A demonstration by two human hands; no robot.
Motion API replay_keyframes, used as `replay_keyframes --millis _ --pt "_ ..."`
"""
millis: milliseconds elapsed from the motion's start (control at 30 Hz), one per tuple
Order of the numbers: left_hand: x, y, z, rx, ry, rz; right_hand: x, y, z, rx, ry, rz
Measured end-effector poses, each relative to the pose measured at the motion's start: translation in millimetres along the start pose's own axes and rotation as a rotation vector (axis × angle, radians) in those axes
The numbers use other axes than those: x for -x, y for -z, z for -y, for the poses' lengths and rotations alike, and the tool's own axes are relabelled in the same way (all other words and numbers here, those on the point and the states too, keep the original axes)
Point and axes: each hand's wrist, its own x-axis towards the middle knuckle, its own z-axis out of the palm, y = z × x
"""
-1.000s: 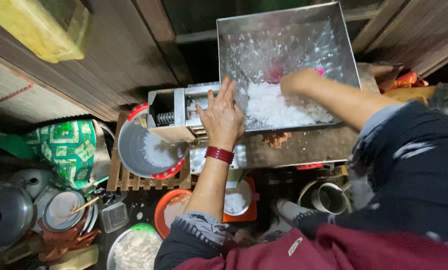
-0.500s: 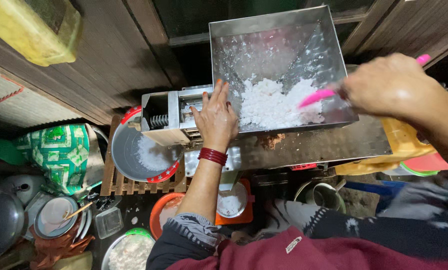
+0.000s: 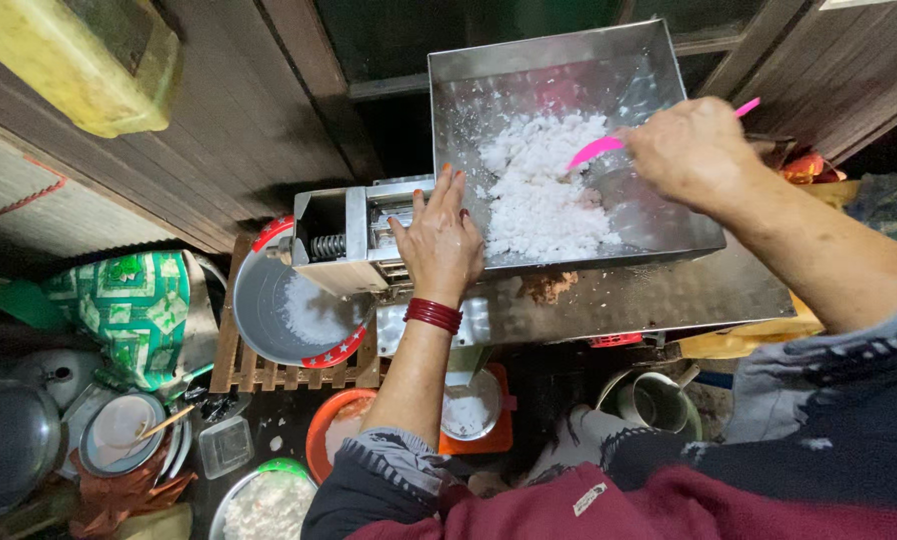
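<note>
My left hand (image 3: 441, 242) lies flat with fingers apart on the steel machine (image 3: 369, 240), at the left lip of its square metal hopper (image 3: 549, 60). A red bangle (image 3: 434, 314) circles that wrist. My right hand (image 3: 691, 150) grips a pink spatula (image 3: 597, 150) whose blade rests in the white grated mass (image 3: 539, 200) heaped in the hopper. Under the machine's outlet at the left, a grey bowl with a red rim (image 3: 299, 315) holds some white paste.
A wooden slat rack (image 3: 269, 375) carries the grey bowl. Below stand an orange bowl (image 3: 334, 430), a small white cup on an orange tray (image 3: 469, 410), a metal pot (image 3: 654, 400), stacked lids and plates (image 3: 119, 435) and a green patterned bag (image 3: 129, 305). Wooden walls rise behind.
My right hand has swung back left over the hopper, bringing the pink spatula down into the white mass. My left hand stays on the machine.
</note>
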Motion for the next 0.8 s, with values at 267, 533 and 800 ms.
replay_keyframes --millis 267,533,800 --pt "-0.3 -1.9 0.2 -0.018 0.008 0.006 -20.4 -6.4 21.1 0.027 -0.024 0.205" --pt "-1.5 1.0 -0.3 -0.010 0.016 0.015 24.3 74.6 43.2 -0.030 -0.050 0.564" --pt "1.6 6.2 -2.6 0.006 0.013 0.026 -6.8 0.7 71.4 -0.061 0.175 0.260"
